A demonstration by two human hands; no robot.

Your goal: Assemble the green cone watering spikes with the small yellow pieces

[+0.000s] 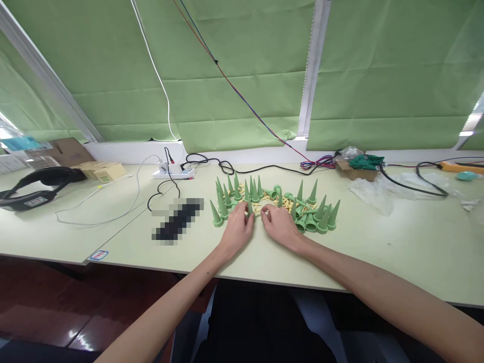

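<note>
Several green cones stand on the pale table, with small yellow pieces scattered between them. My left hand (238, 227) has its fingers round a green cone (250, 207) at the near edge of the group. Just to the right, my right hand (279, 225) is closed in a pinch near the yellow pieces (289, 205); what its fingertips hold is too small to name. Beyond my right hand, some green cones (310, 223) lie on their sides with open bases showing. More cones (216, 214) stand upright left of my left hand.
A blurred dark object (177, 221) lies to the left. Behind it are a white power strip (173, 173) and cables. Headphones (41, 189) and yellow boxes (108, 172) sit far left. A cardboard box (357, 172) and clear plastic (372, 195) lie at right.
</note>
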